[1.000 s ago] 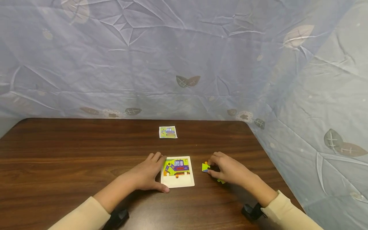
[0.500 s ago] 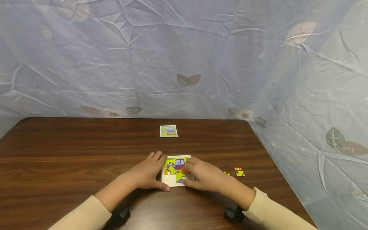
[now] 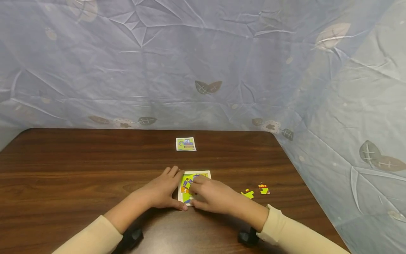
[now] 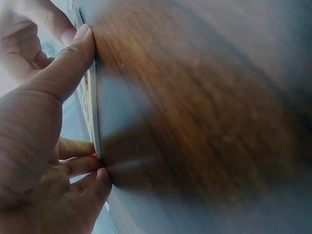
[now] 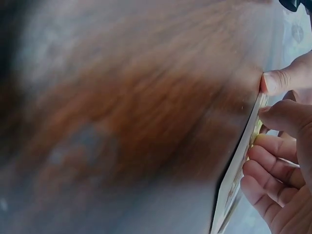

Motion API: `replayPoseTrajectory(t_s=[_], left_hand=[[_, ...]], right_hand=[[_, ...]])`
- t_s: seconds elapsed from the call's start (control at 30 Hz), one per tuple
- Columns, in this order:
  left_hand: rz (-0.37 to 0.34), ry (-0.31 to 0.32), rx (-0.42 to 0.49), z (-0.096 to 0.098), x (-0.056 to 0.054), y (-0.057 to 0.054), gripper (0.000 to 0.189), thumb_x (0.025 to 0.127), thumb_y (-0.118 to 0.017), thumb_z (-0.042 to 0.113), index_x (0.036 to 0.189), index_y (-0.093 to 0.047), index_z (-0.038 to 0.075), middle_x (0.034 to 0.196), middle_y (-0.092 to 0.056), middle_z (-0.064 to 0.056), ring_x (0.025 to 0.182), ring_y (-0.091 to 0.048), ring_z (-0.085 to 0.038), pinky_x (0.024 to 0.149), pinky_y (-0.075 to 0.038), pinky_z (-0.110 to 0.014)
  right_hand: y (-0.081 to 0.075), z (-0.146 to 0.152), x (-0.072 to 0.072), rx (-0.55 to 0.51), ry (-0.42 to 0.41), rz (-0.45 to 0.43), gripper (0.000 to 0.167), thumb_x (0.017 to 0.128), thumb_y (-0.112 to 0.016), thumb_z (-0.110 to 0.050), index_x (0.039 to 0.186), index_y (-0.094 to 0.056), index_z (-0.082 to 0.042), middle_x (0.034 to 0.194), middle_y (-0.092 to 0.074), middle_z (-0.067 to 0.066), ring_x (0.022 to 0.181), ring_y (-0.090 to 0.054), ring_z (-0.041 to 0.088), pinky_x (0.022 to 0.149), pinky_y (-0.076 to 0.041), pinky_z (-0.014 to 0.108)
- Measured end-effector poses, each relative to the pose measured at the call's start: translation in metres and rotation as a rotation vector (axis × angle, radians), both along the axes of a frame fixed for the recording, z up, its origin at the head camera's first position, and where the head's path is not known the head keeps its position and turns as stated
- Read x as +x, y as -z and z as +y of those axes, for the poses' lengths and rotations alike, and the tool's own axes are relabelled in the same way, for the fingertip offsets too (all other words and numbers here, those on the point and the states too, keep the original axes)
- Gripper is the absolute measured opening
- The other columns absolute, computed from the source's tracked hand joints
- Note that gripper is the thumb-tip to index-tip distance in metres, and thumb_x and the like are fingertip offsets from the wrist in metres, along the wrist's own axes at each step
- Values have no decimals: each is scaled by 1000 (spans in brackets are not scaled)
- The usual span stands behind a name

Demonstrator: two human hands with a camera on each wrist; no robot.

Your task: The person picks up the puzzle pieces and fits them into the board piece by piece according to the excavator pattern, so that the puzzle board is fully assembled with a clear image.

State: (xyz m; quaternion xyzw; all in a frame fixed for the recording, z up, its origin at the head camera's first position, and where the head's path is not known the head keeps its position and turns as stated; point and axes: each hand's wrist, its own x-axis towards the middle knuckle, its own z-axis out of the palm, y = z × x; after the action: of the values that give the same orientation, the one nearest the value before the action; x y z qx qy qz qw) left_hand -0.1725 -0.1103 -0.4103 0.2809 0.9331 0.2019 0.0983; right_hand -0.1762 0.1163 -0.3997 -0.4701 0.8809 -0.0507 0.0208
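My left hand [image 3: 163, 190] holds the square white puzzle tray [image 3: 194, 172] by its left side, thumb at the near corner and fingers at the far corner. The left wrist view shows the thumb [image 4: 80, 46] and fingers against the tray's thin edge. Over the tray, my right hand [image 3: 215, 195] pinches a green and blue puzzle piece [image 3: 185, 198] at the lower left of the recess. That hand covers much of the purple digger picture and the tray's right part. From the right wrist view, the right fingers [image 5: 273, 163] bend down close over the tray.
Two loose puzzle pieces lie right of the tray: a green one [image 3: 247, 194] and a red, yellow and green one [image 3: 263, 188]. A small digger picture card [image 3: 186, 144] lies farther back on the dark wooden table [image 3: 95, 155]. Patterned cloth [image 3: 171, 63] hangs behind and at the right.
My right hand has carried the green and blue piece leftward from the table onto the tray, to its lower left. The loose pieces at the right came into sight. The left hand stayed put.
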Motion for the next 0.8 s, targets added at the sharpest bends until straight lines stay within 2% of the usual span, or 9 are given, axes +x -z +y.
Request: replayPoseTrajectory(t_s=[0.23, 0.43, 0.7, 0.8], left_hand=[[-9, -1, 1, 0, 0, 0, 115, 74, -88, 62, 152, -42, -10, 134, -51, -15, 127, -48, -33, 104, -53, -51], [-10, 0, 9, 1, 1, -1, 116, 74, -89, 61, 152, -42, -11, 133, -51, -17, 126, -49, -34, 104, -53, -52], [-15, 7, 8, 0, 0, -1, 115, 75, -89, 60, 152, -41, -11, 135, -50, -18, 129, -48, -36, 105, -53, -52], [-20, 9, 7, -1, -1, -1, 115, 75, -88, 61, 152, -41, -11, 137, -49, -18, 130, -47, -36, 106, -52, -52]], right_hand=[[1, -4, 1, -10, -23, 46, 13, 97, -74, -29, 100, -71, -16, 100, -64, -4, 92, -57, 7, 76, -53, 19], [1, -6, 3, 2, -3, 17, 14, 100, -72, -29, 102, -74, -16, 107, -67, -3, 96, -59, 7, 80, -55, 17], [0, -8, 1, -19, 42, -59, 11, 99, -74, -27, 99, -73, -16, 103, -66, -4, 90, -56, 5, 76, -52, 15], [1, -7, 0, -21, 23, -60, 13, 100, -73, -29, 101, -74, -17, 104, -67, -5, 93, -58, 5, 80, -54, 16]])
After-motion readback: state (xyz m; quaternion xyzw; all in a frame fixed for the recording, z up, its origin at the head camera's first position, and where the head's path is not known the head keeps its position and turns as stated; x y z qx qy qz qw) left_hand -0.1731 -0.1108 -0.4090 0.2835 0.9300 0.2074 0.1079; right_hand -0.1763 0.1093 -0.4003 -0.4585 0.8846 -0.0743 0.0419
